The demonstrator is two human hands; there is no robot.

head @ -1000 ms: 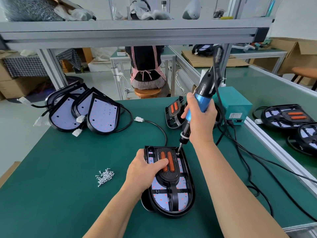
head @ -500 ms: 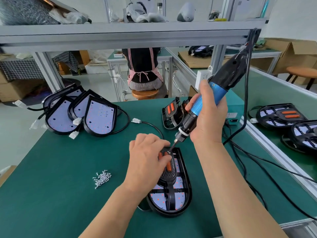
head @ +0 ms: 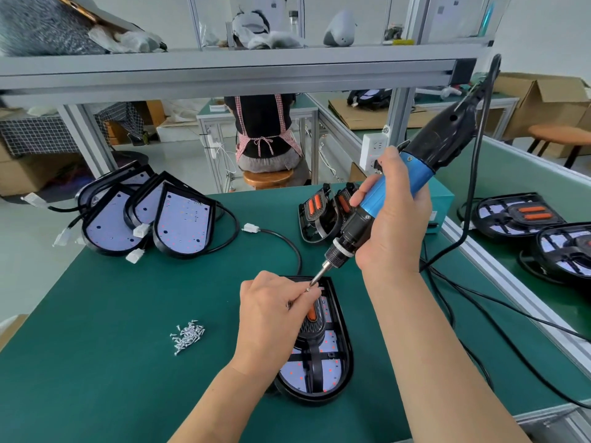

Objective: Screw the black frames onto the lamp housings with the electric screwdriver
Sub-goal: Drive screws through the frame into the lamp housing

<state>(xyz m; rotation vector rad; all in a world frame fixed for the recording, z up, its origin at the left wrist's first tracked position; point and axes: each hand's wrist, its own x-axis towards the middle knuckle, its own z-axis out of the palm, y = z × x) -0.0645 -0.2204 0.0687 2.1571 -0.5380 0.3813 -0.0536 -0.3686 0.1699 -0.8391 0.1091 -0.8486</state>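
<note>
Screwdriver [head: 395, 188]: up in the right hand [head: 396, 225], fingers wrapped firm round the blue barrel, body tilted so the bit slants down and leftward.
Left hand [head: 271, 318]: fingers curled, pinching a small screw [head: 308, 289] right against the bit's tip; it looks like the screw is being loaded onto the bit.
Lamp housing [head: 315, 398]: flat on the green table [head: 96, 346], straight below both hands, rounded end toward the person.
Black frame [head: 316, 369]: sitting on that housing, its orange centre half hidden under the left hand.
Long axis: housing runs away from the person, so the far end lies just under the bit tip.
Nearer hand: the left is low over the housing's far half; the right rides higher and off to the right.
Key relation: bit tip and screw hang above the far end of the frame, apart from it, tool leaning rather than upright.
Coming move, my call: swing the tool upright and drop the screw into a hole at that far end.
Screw pile [head: 187, 335]: loose heap left of the housing, well within the left hand's side.
Risk: a leaning bit could shed the screw.
</note>
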